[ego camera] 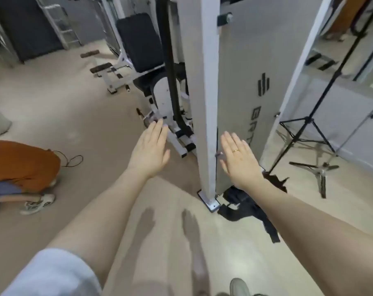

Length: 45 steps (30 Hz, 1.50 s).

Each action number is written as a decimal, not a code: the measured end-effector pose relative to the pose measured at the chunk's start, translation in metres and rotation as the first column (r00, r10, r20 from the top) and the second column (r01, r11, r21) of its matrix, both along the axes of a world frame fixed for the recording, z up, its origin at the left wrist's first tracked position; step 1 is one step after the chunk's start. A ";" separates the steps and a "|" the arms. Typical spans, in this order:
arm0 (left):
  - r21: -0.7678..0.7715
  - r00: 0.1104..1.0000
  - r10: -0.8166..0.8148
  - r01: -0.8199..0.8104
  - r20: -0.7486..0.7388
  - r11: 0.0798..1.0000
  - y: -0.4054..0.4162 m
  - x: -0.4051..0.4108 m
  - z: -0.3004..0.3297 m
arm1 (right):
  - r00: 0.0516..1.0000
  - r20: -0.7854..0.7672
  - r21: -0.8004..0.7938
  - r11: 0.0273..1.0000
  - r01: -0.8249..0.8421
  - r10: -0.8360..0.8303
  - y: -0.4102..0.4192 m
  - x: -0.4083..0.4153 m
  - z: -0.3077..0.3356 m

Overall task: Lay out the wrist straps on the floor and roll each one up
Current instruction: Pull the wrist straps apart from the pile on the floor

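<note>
Black wrist straps [248, 207] lie in a crumpled heap on the beige floor, beside the foot of a white machine post [206, 116]. My right forearm crosses over part of the heap and hides it. Both my arms are stretched forward, well above the floor. My left hand [150, 151] is flat with straight fingers, palm down, left of the post. My right hand [239, 158], with a gold ring, is also flat and held out in front of the grey machine panel [251, 86]. Neither hand touches anything.
A gym machine with a black seat [141, 42] stands behind the post. A black tripod [307, 129] stands to the right. A crouching person in orange [21, 165] is at the left edge. My shoe [239, 287] shows at the bottom. Open beige floor [160, 231] lies under my arms.
</note>
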<state>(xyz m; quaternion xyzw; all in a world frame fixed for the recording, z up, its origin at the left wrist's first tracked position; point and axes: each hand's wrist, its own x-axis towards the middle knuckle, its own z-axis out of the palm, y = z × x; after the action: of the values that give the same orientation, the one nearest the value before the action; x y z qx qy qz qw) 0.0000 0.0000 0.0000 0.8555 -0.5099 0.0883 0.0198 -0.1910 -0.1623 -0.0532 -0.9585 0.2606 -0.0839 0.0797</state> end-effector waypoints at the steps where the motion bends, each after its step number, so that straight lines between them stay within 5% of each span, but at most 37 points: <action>1: 0.050 0.999 -0.031 0.033 -0.028 0.998 -0.007 -0.010 -0.018 | 0.997 -0.041 0.011 0.998 0.068 -0.068 0.000 -0.018 -0.013; 13: 0.225 0.878 -0.349 0.432 -0.327 0.874 -0.143 -0.172 -0.136 | 0.764 -0.274 0.186 0.747 0.638 -0.584 -0.043 -0.248 -0.100; 19: 0.248 0.845 -0.382 0.488 -0.374 0.837 -0.244 -0.261 -0.167 | 0.703 -0.378 0.256 0.662 0.705 -0.603 -0.119 -0.342 -0.116; 27: 0.155 0.806 -0.200 0.337 -0.558 0.929 -0.359 -0.345 -0.216 | 0.744 -0.463 0.242 0.738 0.629 -0.482 -0.246 -0.383 -0.150; 36: 0.315 0.832 -0.086 0.300 -0.548 0.900 -0.410 -0.295 -0.395 | 0.784 -0.404 0.434 0.656 0.617 -0.470 -0.298 -0.347 -0.333; 45: 0.423 0.874 -0.262 0.436 -0.409 0.795 -0.440 -0.237 -0.677 | 0.749 -0.408 0.455 0.595 0.663 -0.522 -0.316 -0.293 -0.619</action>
<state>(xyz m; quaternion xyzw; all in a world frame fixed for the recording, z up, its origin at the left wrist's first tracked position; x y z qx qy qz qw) -0.2370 -0.4401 -0.6775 0.7221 -0.6552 -0.1967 -0.1025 -0.4838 -0.4787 -0.6719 -0.7472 0.5859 0.0896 0.3007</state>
